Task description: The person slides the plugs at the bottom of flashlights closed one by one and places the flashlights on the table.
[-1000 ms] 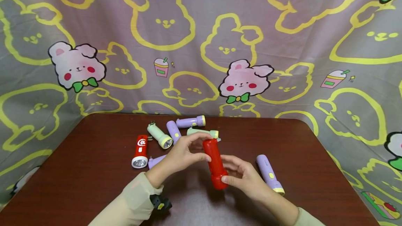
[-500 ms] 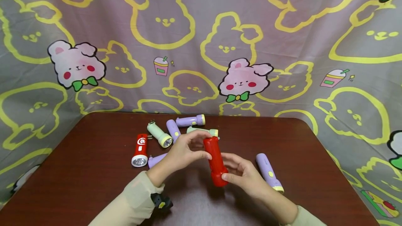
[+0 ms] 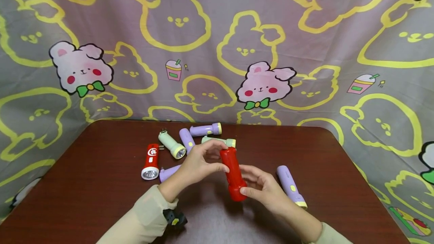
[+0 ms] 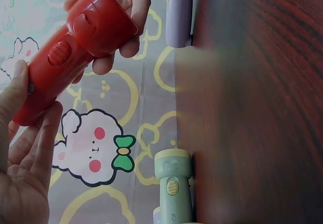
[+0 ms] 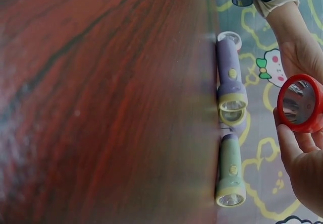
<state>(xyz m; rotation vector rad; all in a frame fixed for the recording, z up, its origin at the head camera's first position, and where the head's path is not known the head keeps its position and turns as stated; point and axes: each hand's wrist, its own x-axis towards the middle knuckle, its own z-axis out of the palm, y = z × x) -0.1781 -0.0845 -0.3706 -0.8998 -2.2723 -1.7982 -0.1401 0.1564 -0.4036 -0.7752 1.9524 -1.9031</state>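
Observation:
Both hands hold a red flashlight (image 3: 233, 174) above the middle of the table, tilted with its wide head toward the person. My left hand (image 3: 200, 163) grips the narrow tail end between thumb and fingers. At the head end, my right hand (image 3: 262, 191) pinches it, thumb on the near side. In the left wrist view the flashlight's red slide switch (image 4: 59, 53) shows on its body. The right wrist view shows the silvery reflector (image 5: 299, 102) inside the red rim; it looks unlit.
Left and behind lie a red flashlight with a white head (image 3: 151, 161), a green one (image 3: 172, 145) with plug prongs out, another green one (image 3: 220, 142) and several purple ones (image 3: 205, 130). One purple flashlight (image 3: 291, 186) lies right of the right hand. A patterned curtain (image 3: 210, 48) hangs behind the table (image 3: 322, 153).
The hands and the red flashlight stay almost in place. The head view has shifted very slightly; the other flashlights lie as before.

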